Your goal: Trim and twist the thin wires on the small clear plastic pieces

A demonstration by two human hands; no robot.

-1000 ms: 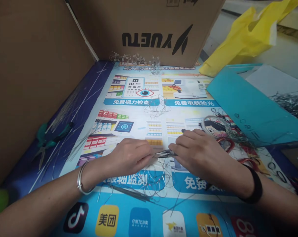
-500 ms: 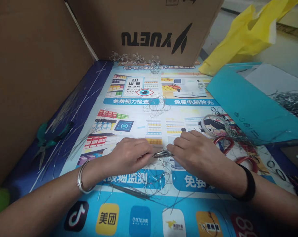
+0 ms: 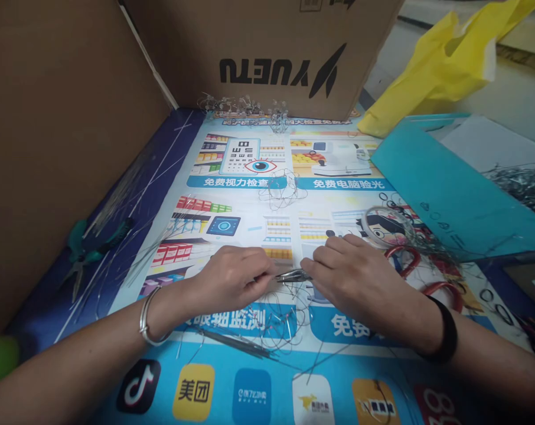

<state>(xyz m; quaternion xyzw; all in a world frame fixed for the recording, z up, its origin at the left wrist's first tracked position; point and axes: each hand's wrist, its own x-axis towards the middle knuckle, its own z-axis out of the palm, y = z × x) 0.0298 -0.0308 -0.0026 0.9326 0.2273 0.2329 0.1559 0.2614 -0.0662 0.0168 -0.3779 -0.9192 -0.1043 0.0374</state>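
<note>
My right hand (image 3: 354,268) is closed around small needle-nose pliers (image 3: 294,275), whose metal jaws point left. At the tips of those jaws my left hand (image 3: 238,277) pinches thin wire; the fingers hide the exact point of contact. Looped wirework (image 3: 280,321) hangs or lies just below both hands, and I cannot tell whether it joins the pinched wire. In front of the left wrist lies a bundle of straight cut wires (image 3: 238,343). Farther back on the printed mat (image 3: 245,236) stands a rounded wire frame (image 3: 281,188).
Teal-handled pliers (image 3: 84,254) lie at left beside loose straight wires (image 3: 117,200). Red-handled scissors (image 3: 442,289) and a tape roll (image 3: 382,226) sit right. A turquoise box (image 3: 427,189) holds tangled wire. Cardboard walls (image 3: 267,35) rise behind and left; a yellow bag (image 3: 431,71) stands back right.
The view has shifted very slightly. Both hands keep the same hold, with the pliers' tips still against the left fingertips.
</note>
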